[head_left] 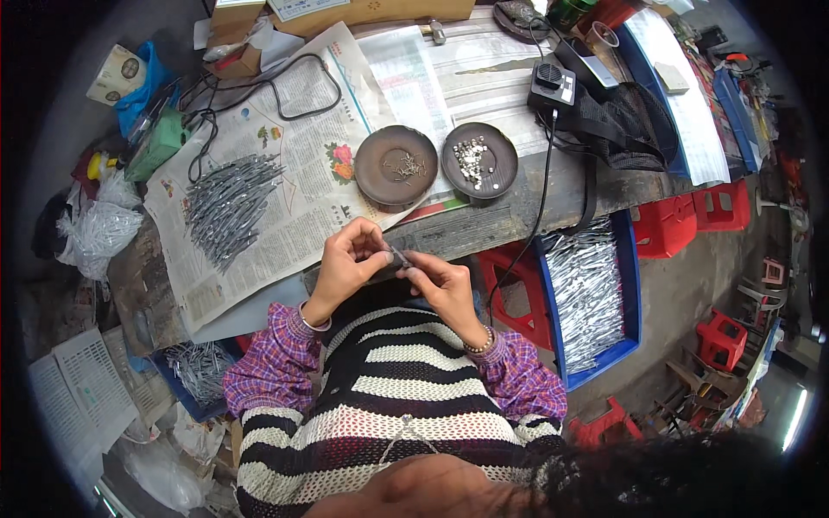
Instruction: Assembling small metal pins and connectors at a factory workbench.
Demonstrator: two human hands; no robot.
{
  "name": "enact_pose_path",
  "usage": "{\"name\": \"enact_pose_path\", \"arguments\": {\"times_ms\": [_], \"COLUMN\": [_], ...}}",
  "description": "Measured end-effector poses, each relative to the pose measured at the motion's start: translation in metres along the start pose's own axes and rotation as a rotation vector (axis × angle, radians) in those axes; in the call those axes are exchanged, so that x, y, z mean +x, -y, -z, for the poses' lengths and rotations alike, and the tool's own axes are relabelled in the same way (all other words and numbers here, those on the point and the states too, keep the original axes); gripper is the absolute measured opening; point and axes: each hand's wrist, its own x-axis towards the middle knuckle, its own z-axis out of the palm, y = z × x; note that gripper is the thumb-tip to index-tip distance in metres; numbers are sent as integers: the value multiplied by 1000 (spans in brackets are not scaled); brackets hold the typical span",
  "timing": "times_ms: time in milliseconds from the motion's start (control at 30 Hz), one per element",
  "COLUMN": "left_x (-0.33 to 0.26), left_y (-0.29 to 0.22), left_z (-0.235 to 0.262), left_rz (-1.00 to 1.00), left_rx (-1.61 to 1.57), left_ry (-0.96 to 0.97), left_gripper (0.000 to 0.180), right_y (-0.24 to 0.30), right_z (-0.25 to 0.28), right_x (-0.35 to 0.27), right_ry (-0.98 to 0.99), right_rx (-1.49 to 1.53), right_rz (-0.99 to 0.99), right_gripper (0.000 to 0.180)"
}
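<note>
At the front edge of the table, my left hand (350, 266) and my right hand (445, 292) meet in front of my body. Both are closed, pinching a small slim metal piece (400, 258) between thumbs and fingers. Its exact kind is too small to make out, and the fingers cover part of it. Just beyond my hands stand two round dark dishes. The left dish (371, 186) holds small thin pins (404, 166); the right dish (508, 177) holds small shiny round parts (471, 160). A pile of slim grey metal pieces (229, 207) lies on newspaper (302, 207) to the left.
A blue tray (637, 293) full of silvery metal pieces sits at right, beside red stools (665, 226). Another blue bin (177, 384) of metal pieces is low at left. A black device (553, 85) with a hanging cable, a mesh bag (626, 129) and a hammer (436, 33) lie on the table.
</note>
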Motion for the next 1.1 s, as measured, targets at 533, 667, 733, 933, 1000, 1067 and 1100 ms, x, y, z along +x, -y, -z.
{"name": "enact_pose_path", "arguments": {"times_ms": [533,667,733,933,1000,1067,1100], "left_x": [-5,-7,-7,-4,-5,-5,-5], "left_y": [-2,-4,-3,-4,2,4,3], "left_z": [4,4,3,-4,0,2,0], "left_rz": [155,183,166,135,125,55,54], "left_rx": [-70,-15,-13,-43,-27,-47,-53], "left_ry": [69,53,50,-15,-6,24,35], "left_gripper": [24,17,16,14,12,10,10], "right_y": [6,7,10,10,15,15,16], "right_z": [13,13,12,10,9,9,9], "right_x": [0,1,0,1,2,3,3], "right_ry": [206,210,202,174,194,214,221], "right_rx": [396,378,361,391,362,339,318], "right_rz": [-249,-230,-234,-236,-238,-215,-196], "right_gripper": [27,27,27,26,25,25,25]}}
